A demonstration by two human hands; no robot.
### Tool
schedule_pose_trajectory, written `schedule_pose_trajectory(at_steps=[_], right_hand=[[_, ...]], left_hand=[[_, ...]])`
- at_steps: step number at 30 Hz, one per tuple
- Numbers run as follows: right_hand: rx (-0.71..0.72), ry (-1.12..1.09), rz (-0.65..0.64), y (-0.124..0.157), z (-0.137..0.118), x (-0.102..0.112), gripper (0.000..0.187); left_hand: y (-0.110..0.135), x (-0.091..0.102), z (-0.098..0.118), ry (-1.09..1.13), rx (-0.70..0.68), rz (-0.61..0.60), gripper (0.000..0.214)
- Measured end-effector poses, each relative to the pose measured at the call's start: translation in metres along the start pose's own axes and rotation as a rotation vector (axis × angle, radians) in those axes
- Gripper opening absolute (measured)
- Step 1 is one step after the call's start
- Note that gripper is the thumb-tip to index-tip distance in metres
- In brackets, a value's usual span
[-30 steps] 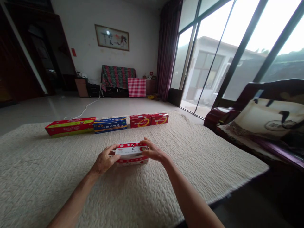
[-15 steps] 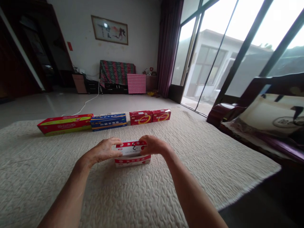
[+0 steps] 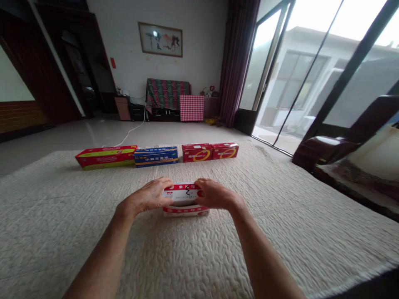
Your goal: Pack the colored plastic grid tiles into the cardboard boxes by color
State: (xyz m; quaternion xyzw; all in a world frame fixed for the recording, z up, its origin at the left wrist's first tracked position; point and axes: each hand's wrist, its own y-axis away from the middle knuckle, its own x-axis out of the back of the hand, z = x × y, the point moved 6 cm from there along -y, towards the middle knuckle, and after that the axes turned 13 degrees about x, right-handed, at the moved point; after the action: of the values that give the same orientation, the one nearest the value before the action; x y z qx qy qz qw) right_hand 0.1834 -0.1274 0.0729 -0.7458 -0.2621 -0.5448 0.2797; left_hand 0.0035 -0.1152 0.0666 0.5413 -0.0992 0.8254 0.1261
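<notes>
A red-and-white cardboard box [image 3: 184, 196] with red printed bands and a black handwritten mark rests on the quilted cover in front of me. My left hand [image 3: 149, 196] is closed on its left end, thumb at the near side and fingers over the far edge. Matching it on the right end, my right hand [image 3: 218, 195] grips the same way. A shadowed gap runs between the upper white panel and the lower red-banded front [image 3: 186, 211]. Whether this is one box or two stacked, I cannot tell.
Beyond my hands stands a row: a long red-and-green box [image 3: 106, 158], a blue box [image 3: 156, 157], and two red boxes [image 3: 197, 153] [image 3: 225, 152]. They sit on the cream quilted cover [image 3: 187, 257]. A dark wooden seat [image 3: 321, 151] is at the right.
The view has turned left, so the scene sits farther right in the picture. Both hands keep their hold on the red-and-white box, which shows little movement against the cover.
</notes>
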Motion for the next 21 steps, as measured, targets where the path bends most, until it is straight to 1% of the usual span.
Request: schedule_pose_trajectory(at_steps=[3,7,10,15,21], right_hand=[[0.018,-0.005,0.005,0.001,-0.002,-0.001,0.015],[0.052,-0.068,0.049,0.002,-0.004,0.003,0.011],[0.065,-0.110,0.047,0.002,-0.004,0.008,0.016],[-0.008,-0.197,0.026,0.002,0.001,0.018,0.022],[0.046,-0.206,0.001,0.001,0.001,0.024,0.029]], left_hand=[[0.001,0.001,0.001,0.033,-0.022,0.014,0.042],[0.000,0.005,0.001,0.077,0.000,0.008,0.036],[0.000,0.008,0.002,0.132,-0.008,-0.013,0.036],[-0.002,0.009,-0.002,0.162,-0.008,0.004,0.041],[-0.005,0.008,-0.003,0.172,-0.007,0.010,0.041]])
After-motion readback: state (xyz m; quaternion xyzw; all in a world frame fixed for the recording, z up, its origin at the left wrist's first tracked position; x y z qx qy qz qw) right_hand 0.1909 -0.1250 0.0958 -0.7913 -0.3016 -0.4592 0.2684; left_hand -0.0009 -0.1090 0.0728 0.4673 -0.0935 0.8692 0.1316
